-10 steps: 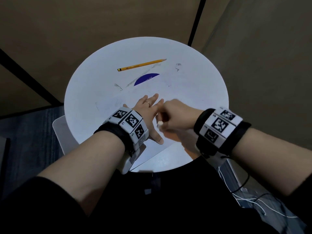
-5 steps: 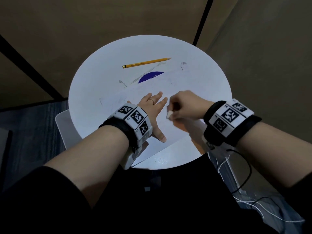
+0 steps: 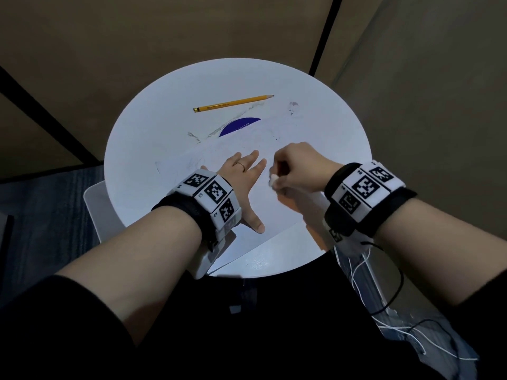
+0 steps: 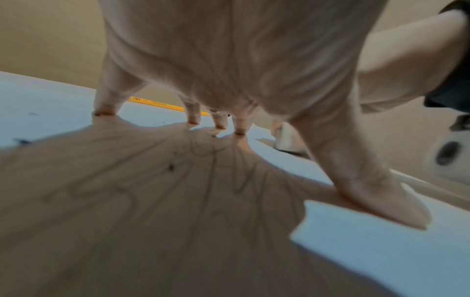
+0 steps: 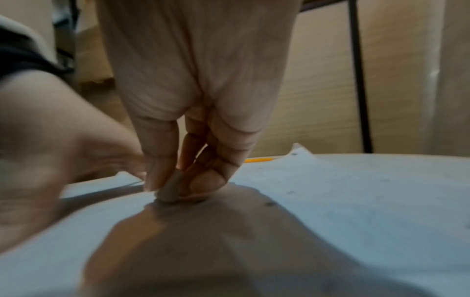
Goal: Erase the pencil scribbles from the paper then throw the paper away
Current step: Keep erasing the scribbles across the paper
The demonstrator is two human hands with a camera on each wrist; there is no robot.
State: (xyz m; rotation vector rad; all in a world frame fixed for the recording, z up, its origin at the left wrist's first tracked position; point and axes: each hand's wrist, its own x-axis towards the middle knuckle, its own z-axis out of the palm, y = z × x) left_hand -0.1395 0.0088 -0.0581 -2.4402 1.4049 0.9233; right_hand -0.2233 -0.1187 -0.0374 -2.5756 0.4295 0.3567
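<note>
A white sheet of paper (image 3: 277, 212) lies flat on a round white table (image 3: 142, 149), its long axis running diagonally from the near edge by the person toward the far right. Faint pencil scribbles (image 4: 203, 148) show on it near the left fingertips. The left hand (image 3: 241, 185) lies flat on the sheet, fingers spread and straight, pressing it down. Just beside it, the right hand (image 3: 299, 168) has its fingers curled, pinching a small white eraser (image 3: 272, 182) whose tip touches the paper. Farther back on the table, a yellow pencil (image 3: 233, 103) lies with its tip pointing right. A dark blue shape (image 3: 238, 126) peeks out from under the paper's far edge.
</note>
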